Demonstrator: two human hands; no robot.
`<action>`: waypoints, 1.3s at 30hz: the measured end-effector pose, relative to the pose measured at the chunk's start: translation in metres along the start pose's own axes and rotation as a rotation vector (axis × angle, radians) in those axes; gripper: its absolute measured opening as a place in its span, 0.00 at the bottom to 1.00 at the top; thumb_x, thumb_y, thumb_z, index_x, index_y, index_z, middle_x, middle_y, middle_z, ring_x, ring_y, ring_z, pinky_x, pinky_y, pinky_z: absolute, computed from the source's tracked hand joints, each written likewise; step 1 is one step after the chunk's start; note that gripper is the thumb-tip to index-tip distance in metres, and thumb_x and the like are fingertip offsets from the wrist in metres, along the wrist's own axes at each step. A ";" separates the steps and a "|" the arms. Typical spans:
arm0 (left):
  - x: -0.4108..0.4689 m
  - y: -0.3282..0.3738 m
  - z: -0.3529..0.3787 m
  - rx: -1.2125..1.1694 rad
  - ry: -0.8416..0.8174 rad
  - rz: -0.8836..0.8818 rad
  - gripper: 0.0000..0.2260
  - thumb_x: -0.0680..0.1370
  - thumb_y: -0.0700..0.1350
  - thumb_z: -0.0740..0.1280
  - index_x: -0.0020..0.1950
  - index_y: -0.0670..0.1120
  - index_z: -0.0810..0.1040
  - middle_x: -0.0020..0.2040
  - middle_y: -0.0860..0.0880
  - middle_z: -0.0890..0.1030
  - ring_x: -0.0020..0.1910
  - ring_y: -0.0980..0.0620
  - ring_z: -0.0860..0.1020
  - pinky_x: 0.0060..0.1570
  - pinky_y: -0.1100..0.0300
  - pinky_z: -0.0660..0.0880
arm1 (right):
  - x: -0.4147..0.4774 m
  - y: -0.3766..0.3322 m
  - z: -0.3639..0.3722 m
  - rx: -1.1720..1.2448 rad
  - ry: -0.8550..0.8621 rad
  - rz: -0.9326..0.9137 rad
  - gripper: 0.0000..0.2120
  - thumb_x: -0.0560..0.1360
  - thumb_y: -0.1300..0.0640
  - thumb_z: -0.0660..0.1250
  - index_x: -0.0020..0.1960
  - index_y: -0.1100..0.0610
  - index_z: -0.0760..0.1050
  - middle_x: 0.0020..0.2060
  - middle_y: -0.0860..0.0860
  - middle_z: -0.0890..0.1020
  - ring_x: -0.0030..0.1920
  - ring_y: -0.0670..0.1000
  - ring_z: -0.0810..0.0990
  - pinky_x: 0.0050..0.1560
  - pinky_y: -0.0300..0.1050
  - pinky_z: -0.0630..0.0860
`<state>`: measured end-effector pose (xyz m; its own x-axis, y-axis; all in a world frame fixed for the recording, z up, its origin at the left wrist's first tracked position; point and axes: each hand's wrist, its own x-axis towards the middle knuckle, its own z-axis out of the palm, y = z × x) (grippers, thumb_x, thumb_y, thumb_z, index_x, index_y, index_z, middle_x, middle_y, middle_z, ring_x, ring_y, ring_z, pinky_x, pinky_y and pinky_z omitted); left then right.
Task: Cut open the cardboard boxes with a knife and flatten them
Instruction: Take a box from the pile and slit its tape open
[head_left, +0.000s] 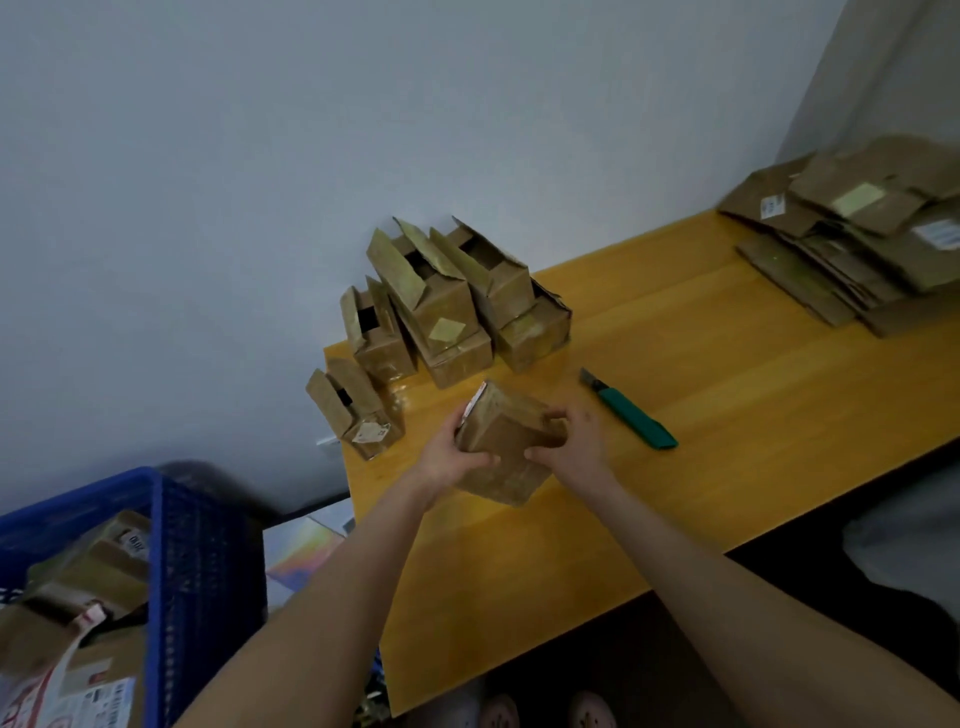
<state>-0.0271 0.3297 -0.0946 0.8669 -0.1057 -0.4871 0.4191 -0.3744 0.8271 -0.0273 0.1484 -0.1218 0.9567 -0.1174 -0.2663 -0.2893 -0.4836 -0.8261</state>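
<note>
Both hands grip 1 box (506, 447), brown cardboard, small and blocky, tilted over the table (727, 395) near its left end. Can't tell if its bottom corner touches the wood.

Left hand (451, 460): fingers curled round the box's left side, thumb pressed on the near face. Right hand (574, 441): fingers hooked over the upper right edge, thumb on the near face too. Both tight on the cardboard, not spread.

The box has a white label edge at its top left corner; surface looks glossy w/ tape.

Knife (631, 411) lies flat on the table just right of the right hand, untouched: slim green handle, short grey blade tip out, pointing toward the wall.

Table is smooth yellow-orange wood, shiny.

Open boxes (452, 312) stand clustered at the far left corner by the wall, flaps up (some w/ pale stickers). A flattened pile (857, 244) sits at the far right end, well apart. Blue plastic mesh crate (202, 545) at lower left holds more labelled boxes.
</note>
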 end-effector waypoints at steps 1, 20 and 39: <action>0.000 -0.004 0.001 -0.021 -0.031 -0.002 0.38 0.72 0.35 0.74 0.76 0.51 0.61 0.63 0.47 0.74 0.54 0.51 0.76 0.47 0.59 0.78 | 0.002 0.004 0.000 -0.029 -0.027 -0.005 0.34 0.66 0.57 0.78 0.68 0.54 0.67 0.68 0.55 0.64 0.64 0.53 0.68 0.56 0.43 0.69; 0.054 0.015 0.034 1.099 0.030 0.296 0.38 0.73 0.52 0.71 0.79 0.48 0.56 0.75 0.48 0.62 0.72 0.46 0.63 0.72 0.51 0.59 | 0.041 0.009 -0.011 -0.121 -0.259 -0.092 0.24 0.73 0.55 0.67 0.69 0.51 0.69 0.67 0.51 0.69 0.64 0.54 0.70 0.63 0.48 0.70; 0.049 -0.030 0.039 1.083 0.004 0.227 0.43 0.69 0.64 0.71 0.78 0.50 0.57 0.67 0.48 0.66 0.66 0.47 0.66 0.66 0.53 0.66 | 0.073 0.088 -0.025 -0.820 -0.030 0.146 0.18 0.81 0.62 0.55 0.70 0.59 0.60 0.65 0.59 0.69 0.62 0.57 0.71 0.56 0.50 0.72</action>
<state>-0.0078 0.3002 -0.1543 0.8956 -0.2715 -0.3523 -0.2056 -0.9551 0.2134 0.0174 0.0751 -0.2016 0.9067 -0.2107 -0.3654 -0.2848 -0.9448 -0.1620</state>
